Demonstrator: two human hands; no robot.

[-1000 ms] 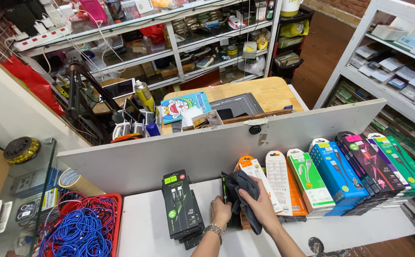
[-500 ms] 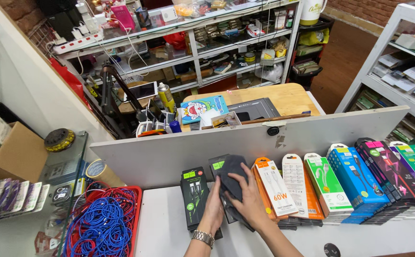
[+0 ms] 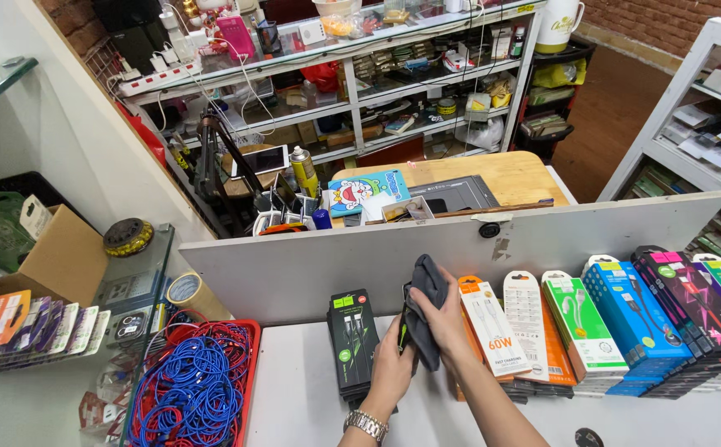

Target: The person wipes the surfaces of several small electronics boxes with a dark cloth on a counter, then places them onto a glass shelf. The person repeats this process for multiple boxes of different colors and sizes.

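My left hand (image 3: 392, 371) grips a black retail box with green trim (image 3: 403, 331), holding it upright above the white counter (image 3: 302, 397); a metal wristwatch (image 3: 365, 425) sits on that wrist. My right hand (image 3: 446, 319) is closed around a dark grey cloth (image 3: 427, 308) and presses it against the right face of the box. Cloth and box are in contact, both raised just in front of the white partition board (image 3: 460, 248).

Just left of the hands, a stack of black cable boxes (image 3: 352, 343) leans on the counter. Just right, a row of upright packages runs along the partition: white-and-orange cable packs (image 3: 493, 327), a green pack (image 3: 580, 327), a blue box (image 3: 629, 314), then dark boxes (image 3: 692, 306).

At near left, a red tray (image 3: 249, 381) holds coiled blue cables (image 3: 191, 389). Beyond it a roll of tape (image 3: 187, 290) lies on a glass display case (image 3: 62, 389).

Beyond the partition I see a wooden table (image 3: 518, 174) and, farther off, cluttered metal shelving (image 3: 360, 83).
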